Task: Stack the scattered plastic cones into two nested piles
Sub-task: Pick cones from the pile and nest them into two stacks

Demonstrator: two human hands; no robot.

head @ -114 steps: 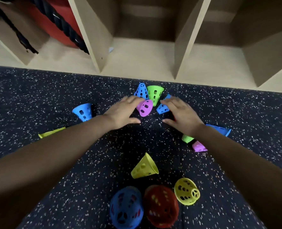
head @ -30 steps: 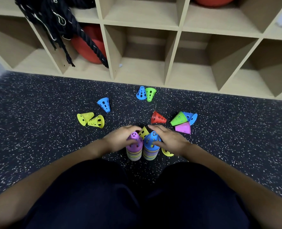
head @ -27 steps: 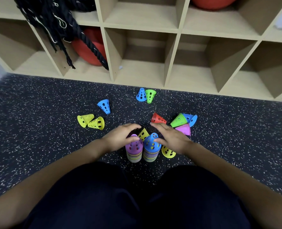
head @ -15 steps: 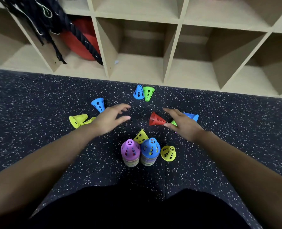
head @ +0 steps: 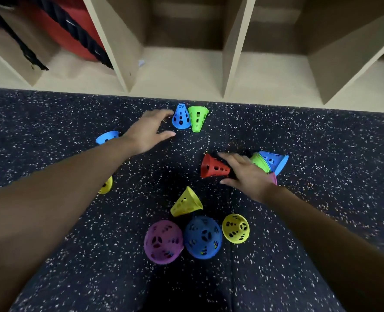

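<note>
**Both hands out among the loose cones**

Head view: your left hand (head: 147, 129) is released, fingers straight, just beside the upright blue cone (head: 181, 117), which touches an upturned green cone (head: 197, 118). Your right hand (head: 246, 175) is released too, thumb and forefinger either side of the red cone (head: 213, 170) lying on the floor (head: 326, 140). The purple-topped pile (head: 163, 242) and blue-topped pile (head: 203, 237) stand side by side nearest you.
</note>
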